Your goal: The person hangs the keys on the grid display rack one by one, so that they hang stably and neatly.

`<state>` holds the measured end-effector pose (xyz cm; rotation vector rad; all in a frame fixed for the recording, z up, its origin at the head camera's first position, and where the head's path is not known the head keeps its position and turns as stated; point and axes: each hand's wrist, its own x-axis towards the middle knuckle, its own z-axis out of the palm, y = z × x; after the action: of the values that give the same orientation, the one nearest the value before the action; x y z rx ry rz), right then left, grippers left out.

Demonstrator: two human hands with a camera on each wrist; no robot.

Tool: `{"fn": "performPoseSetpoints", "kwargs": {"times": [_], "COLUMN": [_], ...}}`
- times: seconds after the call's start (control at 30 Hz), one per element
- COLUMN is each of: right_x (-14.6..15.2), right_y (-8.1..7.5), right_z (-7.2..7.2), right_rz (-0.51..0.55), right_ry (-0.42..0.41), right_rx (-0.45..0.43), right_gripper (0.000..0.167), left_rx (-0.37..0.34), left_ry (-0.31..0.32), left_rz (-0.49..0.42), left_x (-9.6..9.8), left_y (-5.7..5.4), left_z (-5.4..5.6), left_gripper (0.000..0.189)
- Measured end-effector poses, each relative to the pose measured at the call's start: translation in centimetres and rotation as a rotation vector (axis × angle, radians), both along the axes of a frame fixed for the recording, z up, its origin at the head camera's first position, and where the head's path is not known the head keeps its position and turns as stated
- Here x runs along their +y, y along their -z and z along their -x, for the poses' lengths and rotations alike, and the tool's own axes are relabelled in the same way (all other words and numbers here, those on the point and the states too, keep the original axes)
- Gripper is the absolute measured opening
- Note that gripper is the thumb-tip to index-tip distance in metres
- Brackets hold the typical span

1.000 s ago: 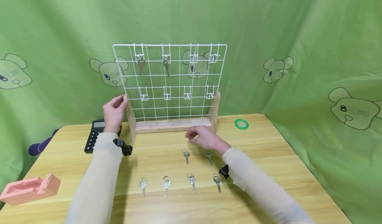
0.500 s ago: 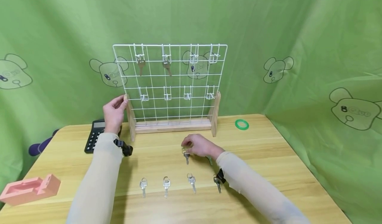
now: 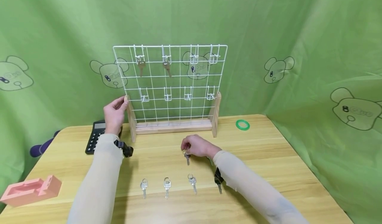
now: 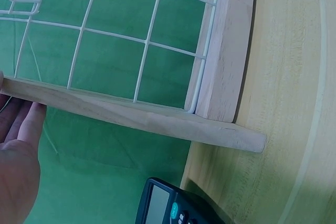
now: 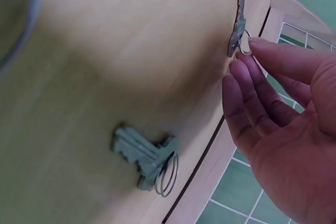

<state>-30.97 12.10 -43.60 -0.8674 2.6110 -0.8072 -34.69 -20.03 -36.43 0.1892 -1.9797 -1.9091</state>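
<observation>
A white wire grid rack (image 3: pixel 155 74) on a wooden stand is at the back of the table. My left hand (image 3: pixel 115 112) pinches the top of its left wooden post (image 4: pixel 121 109); some of the fingers pass behind the post in the left wrist view. My right hand (image 3: pixel 199 146) is low over the table, thumb and fingertip pinching the small metal ring of a key (image 5: pixel 239 27). That key (image 3: pixel 187 159) points toward the front. Another key (image 5: pixel 144 153) with a ring lies under the right wrist. Two keys hang from the rack's upper left hooks, one of them a brownish key (image 3: pixel 141 67).
Along the front lies a row of ringed keys, including a silver key (image 3: pixel 144 186) and another key (image 3: pixel 167 185). A black calculator (image 3: pixel 95 139) is beside the left forearm. A pink tape dispenser-like holder (image 3: pixel 31 190) sits front left, a green ring (image 3: pixel 242 124) back right.
My right hand has moved down and slightly left to the key and now pinches its ring. The left hand stays on the post. The second hanging key has swung a little.
</observation>
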Motion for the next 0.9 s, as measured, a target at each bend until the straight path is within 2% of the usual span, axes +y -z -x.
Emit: {"fn": "performPoseSetpoints", "kwargs": {"times": [0.2,0.5,0.67,0.9], "right_x": [-0.1,0.3,0.8,1.4], "right_y": [0.3,0.1,-0.4,-1.3], "right_z": [0.1,0.1,-0.1,-0.7], "right_rz": [-0.013,0.01,0.034,0.101], "right_ry": [-0.024,-0.008,0.006,0.014], "right_rx": [-0.002,-0.026,-0.005,0.056], "right_gripper": [0.02,0.021,0.023,0.016], "left_rx": [0.004,0.014,0.013,0.011], "left_ry": [0.0,-0.017,-0.024,-0.019], "left_rz": [-0.006,0.004,0.009,0.015], "left_x": [0.0,0.0,0.0,0.0], "left_y": [0.1,0.2,0.2,0.3], "left_z": [-0.1,0.1,0.2,0.2], "left_gripper": [0.039,0.038,0.037,0.038]}}
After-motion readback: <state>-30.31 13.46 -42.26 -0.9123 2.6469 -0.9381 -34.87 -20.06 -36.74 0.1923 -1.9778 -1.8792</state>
